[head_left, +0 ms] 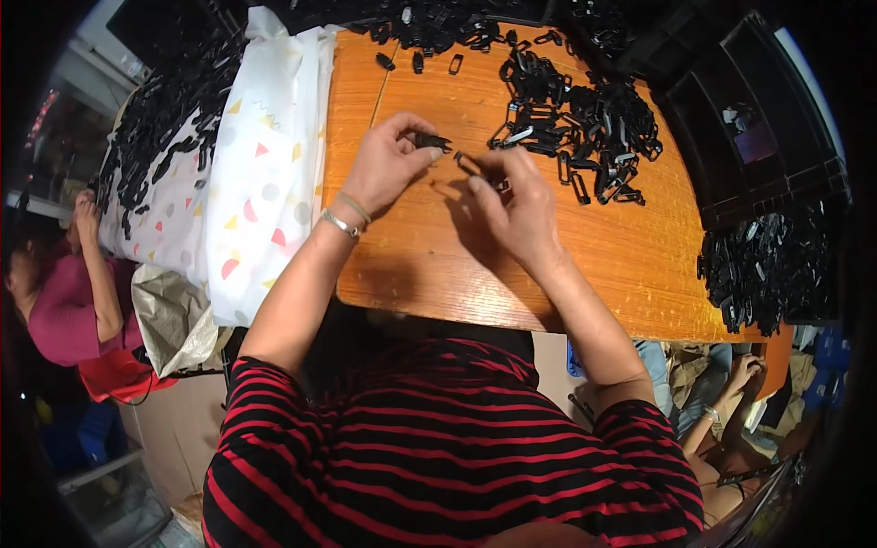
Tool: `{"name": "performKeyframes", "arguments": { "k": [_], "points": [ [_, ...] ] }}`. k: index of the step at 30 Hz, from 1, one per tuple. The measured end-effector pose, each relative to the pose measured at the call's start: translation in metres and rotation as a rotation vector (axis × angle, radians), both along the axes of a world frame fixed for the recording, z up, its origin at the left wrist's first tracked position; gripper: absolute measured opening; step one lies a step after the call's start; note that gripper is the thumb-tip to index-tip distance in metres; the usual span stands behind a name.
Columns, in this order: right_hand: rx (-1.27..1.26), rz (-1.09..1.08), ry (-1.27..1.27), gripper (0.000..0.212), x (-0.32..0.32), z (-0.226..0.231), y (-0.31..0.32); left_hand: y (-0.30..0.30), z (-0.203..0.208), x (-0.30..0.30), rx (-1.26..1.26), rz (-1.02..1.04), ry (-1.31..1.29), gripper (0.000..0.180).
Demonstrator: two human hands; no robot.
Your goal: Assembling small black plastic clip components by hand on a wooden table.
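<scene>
Above the wooden table (411, 265), my left hand (379, 169) pinches a small dark plastic clip-like piece (432, 142) between thumb and fingertips. My right hand (523, 205), slightly blurred, is closed around a small black rectangular frame (467, 164). The two pieces are close, with a narrow gap between their ends. Just beyond my right hand spreads a heap of black rectangular frames (594, 123). A few dark pieces, among them a loose black frame (455, 64), lie farther back.
A white sheet with coloured shapes (260, 183) covers the left side, with a black pile (155, 137) beyond it. More black pieces (429, 32) lie at the back. Another heap (763, 265) is at right. A person's hand (87, 208) works at far left; another person's hands (744, 374) show lower right.
</scene>
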State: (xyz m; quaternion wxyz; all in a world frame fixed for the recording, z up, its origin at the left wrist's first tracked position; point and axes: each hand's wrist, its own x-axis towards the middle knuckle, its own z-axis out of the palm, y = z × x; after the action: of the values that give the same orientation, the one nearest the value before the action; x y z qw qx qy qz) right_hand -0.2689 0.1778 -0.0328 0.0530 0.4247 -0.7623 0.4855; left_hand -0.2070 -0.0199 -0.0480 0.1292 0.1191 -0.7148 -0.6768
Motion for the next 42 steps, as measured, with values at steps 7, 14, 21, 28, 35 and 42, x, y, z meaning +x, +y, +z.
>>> {"name": "performKeyframes", "arguments": {
  "k": [7,14,21,28,35,42],
  "points": [
    [-0.085,0.048,-0.003,0.019,0.016,-0.001,-0.016,0.030,0.011,0.046,0.392,-0.035,0.183,0.025],
    [-0.078,0.104,-0.090,0.020,0.034,0.001,-0.021,0.044,-0.018,0.062,0.644,0.115,0.297,0.024],
    [-0.119,0.105,-0.033,0.021,0.039,0.005,-0.029,0.041,-0.008,0.070,0.439,0.135,0.298,0.025],
    [-0.061,0.132,-0.038,0.018,0.041,0.001,-0.030,0.042,-0.017,0.077,0.302,0.188,0.284,0.025],
    [-0.084,0.079,0.015,0.022,0.057,-0.027,-0.031,0.058,-0.024,0.086,0.246,0.244,0.205,0.025],
    [-0.075,0.041,-0.073,0.040,0.069,-0.033,-0.035,0.060,-0.016,0.090,0.216,0.270,0.193,0.017]
  ]
}}
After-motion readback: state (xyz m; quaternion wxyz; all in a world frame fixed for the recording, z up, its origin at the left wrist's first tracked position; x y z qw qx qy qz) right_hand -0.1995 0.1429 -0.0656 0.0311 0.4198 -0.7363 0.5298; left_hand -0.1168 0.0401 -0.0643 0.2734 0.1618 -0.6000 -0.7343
